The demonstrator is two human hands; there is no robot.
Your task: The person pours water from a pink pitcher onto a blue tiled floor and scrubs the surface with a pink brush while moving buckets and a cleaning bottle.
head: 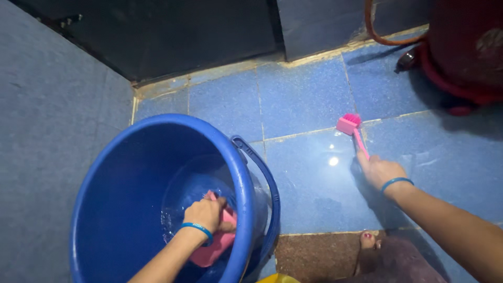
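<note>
My left hand (207, 214) reaches down into a big blue bucket (110, 173) and grips a pink scoop-like container (217, 246) at the water in the bottom. My right hand (381, 172) holds the handle of a pink scrubbing brush (350, 126), whose head rests on the wet blue floor tiles (309, 105). Both wrists wear a blue band. The bucket's blue handle (264, 178) hangs down on its right side.
A grey wall (47, 120) runs along the left. A dark door or panel (183, 31) stands at the back. A red cylinder (461, 52) with an orange hose (374, 31) sits at the back right. My toes (369, 240) rest on a brown tile.
</note>
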